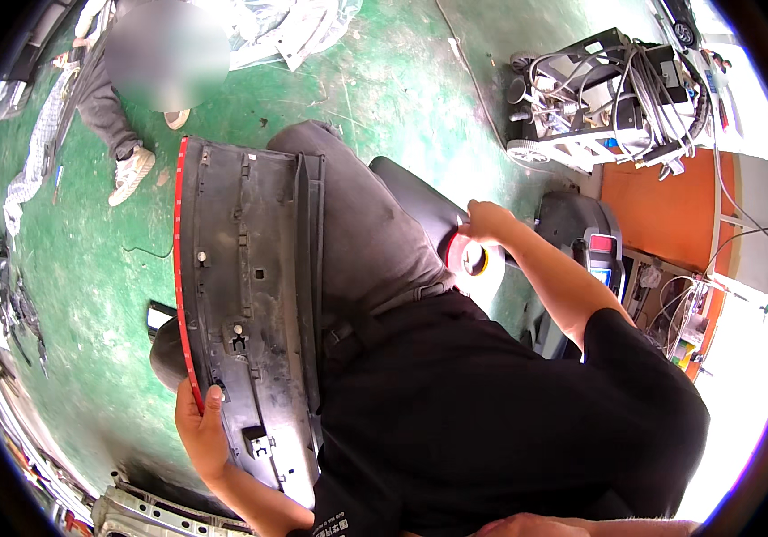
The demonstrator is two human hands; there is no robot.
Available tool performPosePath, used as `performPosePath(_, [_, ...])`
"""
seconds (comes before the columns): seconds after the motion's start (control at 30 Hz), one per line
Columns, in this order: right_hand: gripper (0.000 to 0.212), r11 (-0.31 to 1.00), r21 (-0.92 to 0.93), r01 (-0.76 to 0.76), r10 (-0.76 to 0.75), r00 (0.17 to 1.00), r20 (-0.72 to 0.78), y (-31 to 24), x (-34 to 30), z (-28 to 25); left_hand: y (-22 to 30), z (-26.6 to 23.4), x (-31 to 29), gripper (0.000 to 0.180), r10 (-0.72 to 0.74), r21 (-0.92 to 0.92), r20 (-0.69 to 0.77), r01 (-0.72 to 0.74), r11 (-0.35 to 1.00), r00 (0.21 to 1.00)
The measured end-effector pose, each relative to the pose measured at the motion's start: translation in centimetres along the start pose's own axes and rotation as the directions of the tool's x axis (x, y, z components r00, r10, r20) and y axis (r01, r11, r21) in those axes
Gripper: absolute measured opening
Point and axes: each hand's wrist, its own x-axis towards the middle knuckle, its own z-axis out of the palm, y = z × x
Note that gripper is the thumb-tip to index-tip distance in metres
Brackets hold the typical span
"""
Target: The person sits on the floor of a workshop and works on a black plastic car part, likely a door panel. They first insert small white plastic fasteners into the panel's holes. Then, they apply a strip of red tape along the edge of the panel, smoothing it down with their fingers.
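A long dark plastic trim panel (254, 304), curved and edged with a red strip (180, 268), is rested upright against the seated person's thigh, inner ribbed face shown. Its lower edge is gripped by the left hand (202, 430), fingers wrapped behind and thumb pressed onto the red strip. Well to the right of the panel, past the knee, a roll of red tape (471, 258) is lying on a black seat (420, 210); the right hand (484, 220) is laid over the roll's top, fingers curled down, though whether it is pinched or only touched cannot be told. Beyond the panel, on the green floor (384, 80), 1 other person is crouched. With only 1 hand at its low end, the panel could probably tip off the thigh, and the strip could be peeled loose by the thumb.
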Motion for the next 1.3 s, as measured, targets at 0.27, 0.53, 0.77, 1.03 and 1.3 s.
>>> performPosePath(0.27, [0.05,0.971,0.241,0.004,-0.004,1.0,-0.001,4.8,0.7,2.5,-0.4,0.1,-0.2,0.025,-0.027,-0.062,-0.02,0.026,0.998,0.999])
performPosePath(0.53, [0.068,0.824,0.495,-0.274,0.161,0.952,0.259,5.4,-1.3,5.8,-1.1,0.0,-0.2,0.024,-0.029,-0.103,-0.006,0.028,0.994,1.0])
performPosePath(0.77, [0.062,0.888,0.433,-0.158,0.13,0.987,0.093,2.7,-1.1,6.8,-1.6,0.0,0.0,0.023,0.006,-0.063,-0.018,-0.007,0.998,1.0])
performPosePath(1.03, [0.034,0.829,0.509,0.231,-0.043,0.934,-0.354,3.4,-0.2,10.3,-1.9,0.3,-0.3,0.021,-0.027,-0.148,-0.092,0.013,0.989,0.995])
performPosePath(1.3, [0.016,0.465,0.829,0.311,-0.127,0.95,-0.285,2.6,0.4,5.5,-2.5,0.1,-0.7,0.021,0.003,-0.09,-0.105,-0.012,0.996,0.994])
